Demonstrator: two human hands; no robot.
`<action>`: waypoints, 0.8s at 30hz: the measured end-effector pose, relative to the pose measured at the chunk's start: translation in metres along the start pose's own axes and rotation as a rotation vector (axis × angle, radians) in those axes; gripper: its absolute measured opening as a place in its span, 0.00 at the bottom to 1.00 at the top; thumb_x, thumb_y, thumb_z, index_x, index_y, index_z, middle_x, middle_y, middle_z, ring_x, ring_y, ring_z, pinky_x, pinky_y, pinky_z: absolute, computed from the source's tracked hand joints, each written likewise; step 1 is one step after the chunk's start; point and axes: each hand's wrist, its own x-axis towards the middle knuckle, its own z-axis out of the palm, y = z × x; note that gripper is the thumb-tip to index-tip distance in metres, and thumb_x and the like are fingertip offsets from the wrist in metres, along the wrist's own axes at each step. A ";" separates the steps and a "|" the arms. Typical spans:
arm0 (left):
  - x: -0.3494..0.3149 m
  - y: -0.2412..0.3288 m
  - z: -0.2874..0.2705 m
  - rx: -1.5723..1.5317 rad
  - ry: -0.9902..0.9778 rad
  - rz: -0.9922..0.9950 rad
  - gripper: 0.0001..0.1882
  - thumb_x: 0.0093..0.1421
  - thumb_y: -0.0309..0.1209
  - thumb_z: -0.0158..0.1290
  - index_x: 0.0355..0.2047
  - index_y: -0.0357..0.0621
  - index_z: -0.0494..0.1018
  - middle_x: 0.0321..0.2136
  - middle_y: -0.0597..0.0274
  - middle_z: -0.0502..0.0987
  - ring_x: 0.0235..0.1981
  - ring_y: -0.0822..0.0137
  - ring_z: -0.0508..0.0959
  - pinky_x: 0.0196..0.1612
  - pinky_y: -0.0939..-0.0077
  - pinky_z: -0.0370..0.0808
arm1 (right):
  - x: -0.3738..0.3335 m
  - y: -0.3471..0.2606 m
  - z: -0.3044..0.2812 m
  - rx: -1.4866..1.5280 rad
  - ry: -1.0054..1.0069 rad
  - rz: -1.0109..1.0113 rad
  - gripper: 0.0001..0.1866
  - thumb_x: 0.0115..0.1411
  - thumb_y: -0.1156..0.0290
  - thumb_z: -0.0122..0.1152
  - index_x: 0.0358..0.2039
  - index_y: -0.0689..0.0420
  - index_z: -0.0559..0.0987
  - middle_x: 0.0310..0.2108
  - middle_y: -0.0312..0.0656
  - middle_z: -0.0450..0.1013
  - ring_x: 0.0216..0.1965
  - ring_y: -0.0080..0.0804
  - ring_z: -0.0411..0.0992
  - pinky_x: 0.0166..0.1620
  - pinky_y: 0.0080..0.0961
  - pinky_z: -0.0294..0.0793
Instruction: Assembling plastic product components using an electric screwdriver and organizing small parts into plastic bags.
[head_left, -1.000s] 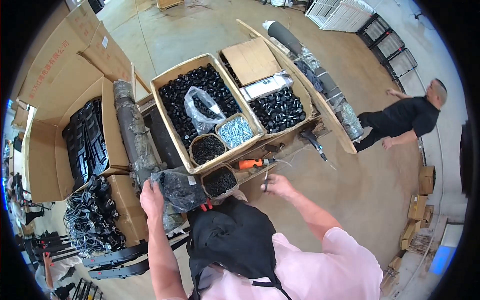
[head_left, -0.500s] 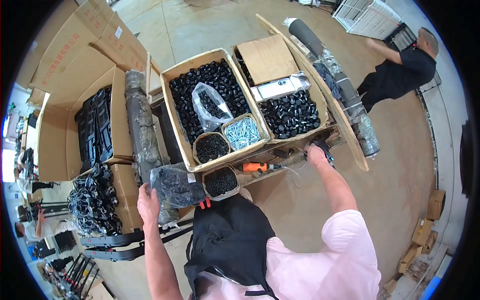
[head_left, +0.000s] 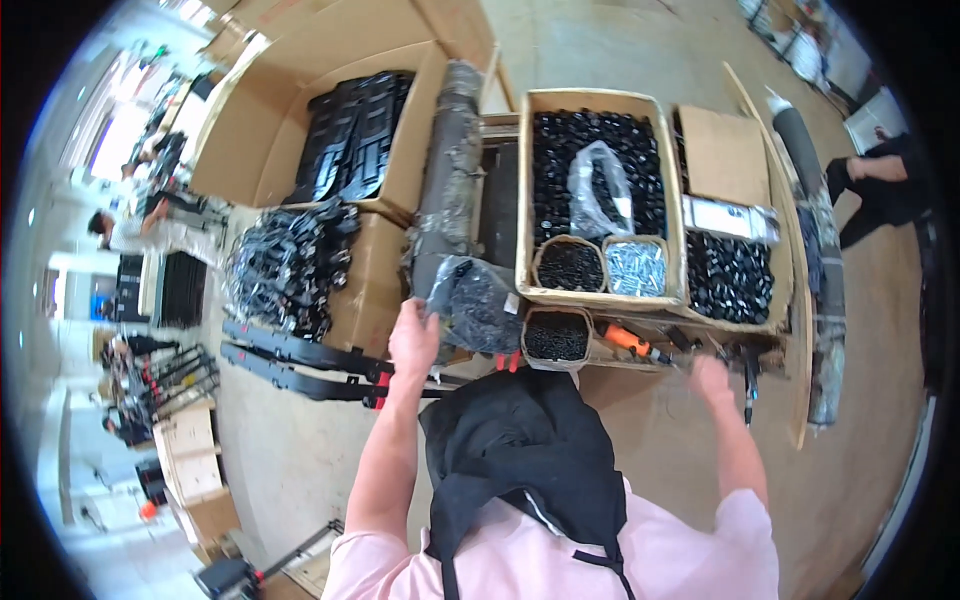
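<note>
My left hand (head_left: 413, 338) is at the near edge of a clear plastic bag (head_left: 478, 305) of dark parts, fingers slightly apart and fingertips at its left side. To the right, my right hand (head_left: 708, 378) is below the wooden stand's front edge, its fingers smeared by motion. Just right of it hangs a black power tool (head_left: 751, 372), with a gap between them. An orange-bodied power screwdriver (head_left: 627, 340) lies on the ledge left of that hand. Between my hands sits a small box of black screws (head_left: 556, 338).
A large carton (head_left: 526, 200) holds black caps, silver screws (head_left: 636, 268) and dark screws (head_left: 570, 268). More black caps (head_left: 730, 275) fill the box at right. Left are a wrapped roll (head_left: 447, 170), a cable heap (head_left: 290, 265) and black rails (head_left: 300, 350). A co-worker (head_left: 880, 185) stands far right.
The view has swung left, so the scene sits further right. My right hand has come away from the black power tool. My left hand remains by the plastic bag.
</note>
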 end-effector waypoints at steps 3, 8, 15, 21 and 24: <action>-0.001 0.005 -0.002 -0.045 0.095 0.008 0.18 0.68 0.37 0.58 0.55 0.43 0.75 0.43 0.46 0.85 0.47 0.44 0.85 0.51 0.51 0.79 | -0.025 -0.120 -0.082 0.294 -0.105 -0.171 0.13 0.59 0.60 0.69 0.38 0.55 0.84 0.36 0.52 0.83 0.42 0.54 0.82 0.46 0.49 0.81; 0.011 0.013 0.001 -0.170 0.051 -0.110 0.17 0.74 0.41 0.49 0.48 0.42 0.79 0.36 0.44 0.85 0.43 0.42 0.85 0.49 0.47 0.78 | -0.012 -0.244 -0.132 0.587 0.140 -0.529 0.10 0.62 0.65 0.67 0.40 0.57 0.82 0.36 0.46 0.80 0.42 0.49 0.80 0.47 0.44 0.79; 0.030 -0.011 0.019 -0.674 -0.249 -0.289 0.16 0.73 0.38 0.50 0.40 0.37 0.81 0.26 0.64 0.78 0.28 0.70 0.75 0.33 0.69 0.72 | 0.043 -0.381 -0.193 0.526 0.519 -0.975 0.13 0.57 0.73 0.72 0.43 0.55 0.84 0.43 0.41 0.79 0.46 0.43 0.77 0.49 0.37 0.76; 0.019 0.000 0.007 -0.871 -0.459 -0.274 0.15 0.72 0.38 0.48 0.35 0.40 0.77 0.24 0.67 0.76 0.26 0.71 0.74 0.32 0.70 0.72 | 0.086 -0.448 -0.215 0.075 0.518 -1.288 0.20 0.54 0.73 0.67 0.49 0.53 0.80 0.49 0.40 0.76 0.53 0.42 0.75 0.54 0.41 0.72; 0.010 -0.014 0.011 -0.927 -0.463 -0.246 0.14 0.72 0.38 0.49 0.36 0.41 0.77 0.23 0.68 0.75 0.26 0.71 0.73 0.31 0.70 0.71 | 0.121 -0.451 -0.201 0.000 0.363 -1.371 0.12 0.58 0.71 0.64 0.44 0.52 0.79 0.40 0.39 0.78 0.46 0.42 0.76 0.50 0.39 0.73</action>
